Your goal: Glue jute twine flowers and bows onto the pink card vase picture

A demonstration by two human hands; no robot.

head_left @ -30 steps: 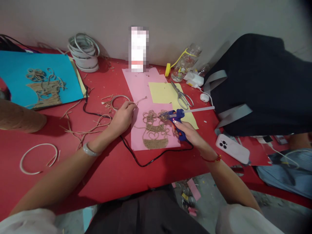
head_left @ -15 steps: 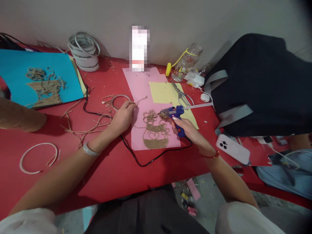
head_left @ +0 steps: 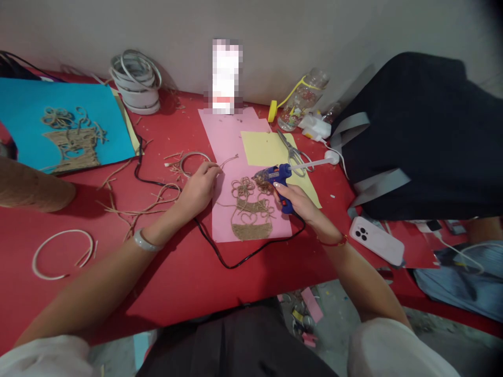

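My right hand (head_left: 298, 203) grips a blue hot glue gun (head_left: 283, 174) by its handle. The gun's nozzle points left, just above a twine flower (head_left: 242, 187) on pink paper (head_left: 222, 228). From its back end sticks a pale glue stick (head_left: 310, 164). Below the flower, twine forms a basket-like shape (head_left: 251, 230) with a heart outline. My left hand (head_left: 201, 189) rests at the paper's left edge with fingers curled closed; a strand of twine (head_left: 228, 161) pokes out at its fingertips. Exactly how the fingers hold it is partly hidden.
Scissors (head_left: 291, 152) lie on yellow paper (head_left: 257, 149). A black cord (head_left: 231, 267) loops in front of the pink paper. Loose twine (head_left: 135, 211) and a tape ring (head_left: 35, 256) lie left. A bottle (head_left: 304, 99), dark bag (head_left: 408, 136) and phone (head_left: 376, 241) are right.
The glue gun and my right hand have shifted slightly up and left, and the glue stick now tilts upward more. My left hand has stayed in place.
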